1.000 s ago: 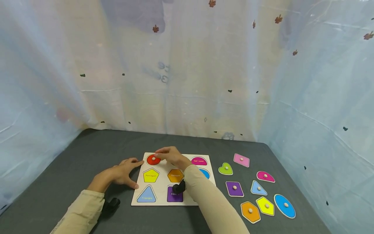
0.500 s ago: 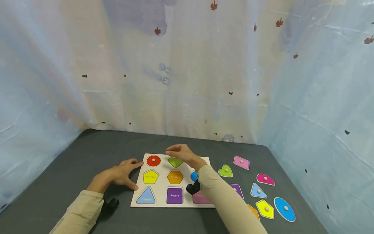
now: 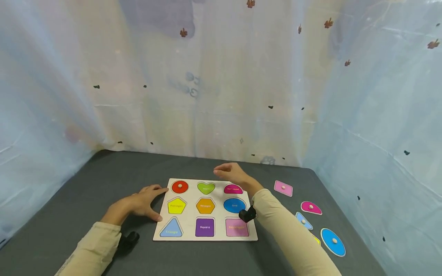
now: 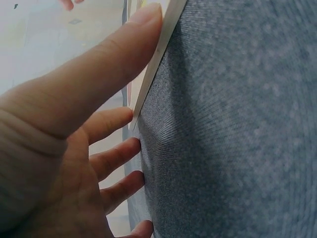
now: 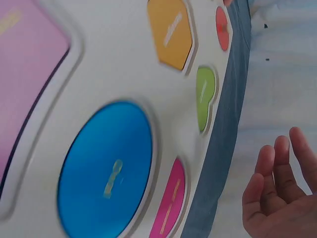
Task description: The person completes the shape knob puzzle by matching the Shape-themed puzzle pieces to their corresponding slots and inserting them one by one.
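A pale shape-puzzle board (image 3: pixel 219 224) lies flat on a dark grey cloth. In its upper left recess sits a red circle piece (image 3: pixel 175 188) with a small knob. The other recesses show printed shapes with names, such as a blue oval (image 5: pixel 109 163) and a green heart (image 3: pixel 206 188). My left hand (image 3: pixel 142 202) spreads its thumb and fingers along the board's left edge; the thumb (image 4: pixel 114 54) touches that edge in the left wrist view. Over the board's upper right corner hovers my right hand (image 3: pixel 236 175), fingers loosely bent, holding nothing.
Loose knobbed pieces lie right of the board: a pink rectangle (image 3: pixel 288 190), a magenta half round (image 3: pixel 307 207), a light blue triangle (image 3: pixel 301 219) and a blue oval piece (image 3: pixel 329 239). My right sleeve (image 3: pixel 290 230) partly covers a yellow piece (image 3: pixel 316 239). A patterned curtain (image 3: pixel 221 96) hangs behind.
My right hand has let go of the red circle piece's knob and moved right, across the top of the board. The circle stays in its recess. My left hand keeps its place.
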A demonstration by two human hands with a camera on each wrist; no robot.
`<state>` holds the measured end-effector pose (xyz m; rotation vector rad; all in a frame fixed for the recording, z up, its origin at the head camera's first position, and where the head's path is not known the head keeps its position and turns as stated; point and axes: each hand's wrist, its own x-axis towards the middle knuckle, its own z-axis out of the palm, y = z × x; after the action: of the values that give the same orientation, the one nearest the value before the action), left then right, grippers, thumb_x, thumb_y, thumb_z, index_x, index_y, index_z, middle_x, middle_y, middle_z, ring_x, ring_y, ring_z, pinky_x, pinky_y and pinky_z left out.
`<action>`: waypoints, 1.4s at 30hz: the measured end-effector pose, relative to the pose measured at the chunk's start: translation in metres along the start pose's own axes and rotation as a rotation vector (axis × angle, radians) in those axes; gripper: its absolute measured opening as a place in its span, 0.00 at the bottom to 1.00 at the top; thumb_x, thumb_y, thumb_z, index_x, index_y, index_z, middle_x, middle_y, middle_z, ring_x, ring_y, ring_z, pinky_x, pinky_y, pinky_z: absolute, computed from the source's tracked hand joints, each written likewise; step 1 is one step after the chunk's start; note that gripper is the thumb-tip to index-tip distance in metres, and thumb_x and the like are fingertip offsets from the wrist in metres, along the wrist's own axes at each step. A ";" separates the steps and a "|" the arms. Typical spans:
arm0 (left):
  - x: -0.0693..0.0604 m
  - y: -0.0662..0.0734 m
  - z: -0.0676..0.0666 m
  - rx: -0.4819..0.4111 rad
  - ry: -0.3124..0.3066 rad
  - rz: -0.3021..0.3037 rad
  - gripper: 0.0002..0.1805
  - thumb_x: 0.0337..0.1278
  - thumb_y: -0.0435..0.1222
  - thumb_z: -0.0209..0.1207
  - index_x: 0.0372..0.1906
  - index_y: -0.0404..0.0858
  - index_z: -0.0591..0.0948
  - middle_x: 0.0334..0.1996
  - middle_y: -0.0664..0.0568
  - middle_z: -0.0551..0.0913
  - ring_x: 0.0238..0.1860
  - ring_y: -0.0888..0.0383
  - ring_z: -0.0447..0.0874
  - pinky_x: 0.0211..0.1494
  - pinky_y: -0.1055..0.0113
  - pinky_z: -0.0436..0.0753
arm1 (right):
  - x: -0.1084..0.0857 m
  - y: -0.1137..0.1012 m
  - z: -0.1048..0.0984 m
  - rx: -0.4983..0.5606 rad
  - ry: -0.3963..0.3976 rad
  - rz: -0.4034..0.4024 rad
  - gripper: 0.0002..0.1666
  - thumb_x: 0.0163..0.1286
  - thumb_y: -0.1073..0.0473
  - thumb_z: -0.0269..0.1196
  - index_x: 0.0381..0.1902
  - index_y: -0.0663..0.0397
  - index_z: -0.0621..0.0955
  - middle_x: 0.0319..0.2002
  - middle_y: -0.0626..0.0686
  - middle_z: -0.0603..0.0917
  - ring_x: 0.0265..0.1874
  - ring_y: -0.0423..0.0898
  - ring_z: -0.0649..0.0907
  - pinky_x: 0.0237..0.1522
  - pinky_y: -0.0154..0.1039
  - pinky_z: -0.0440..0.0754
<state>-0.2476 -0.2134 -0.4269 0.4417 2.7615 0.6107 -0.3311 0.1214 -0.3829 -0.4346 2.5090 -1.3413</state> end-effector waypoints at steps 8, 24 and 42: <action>0.000 0.000 -0.001 -0.002 -0.005 -0.013 0.59 0.39 0.49 0.80 0.78 0.40 0.62 0.73 0.32 0.60 0.71 0.30 0.57 0.65 0.23 0.61 | -0.017 0.007 -0.020 -0.062 -0.018 -0.014 0.25 0.77 0.49 0.60 0.64 0.58 0.79 0.61 0.58 0.83 0.61 0.57 0.82 0.67 0.54 0.77; 0.001 0.001 0.000 0.011 -0.009 -0.007 0.59 0.39 0.50 0.80 0.78 0.39 0.62 0.73 0.32 0.61 0.71 0.29 0.58 0.65 0.21 0.58 | -0.041 0.036 -0.060 -0.141 0.002 -0.005 0.27 0.78 0.48 0.58 0.65 0.59 0.78 0.63 0.61 0.81 0.63 0.60 0.80 0.67 0.59 0.76; -0.001 0.000 0.000 0.008 -0.018 -0.005 0.60 0.40 0.51 0.79 0.79 0.39 0.60 0.73 0.33 0.61 0.71 0.30 0.57 0.65 0.22 0.59 | -0.061 0.083 -0.102 -0.134 -0.046 0.055 0.29 0.75 0.53 0.62 0.67 0.66 0.75 0.64 0.66 0.78 0.62 0.60 0.79 0.66 0.58 0.77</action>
<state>-0.2467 -0.2139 -0.4269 0.4400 2.7477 0.5915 -0.3237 0.2653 -0.3922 -0.4157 2.5626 -1.1344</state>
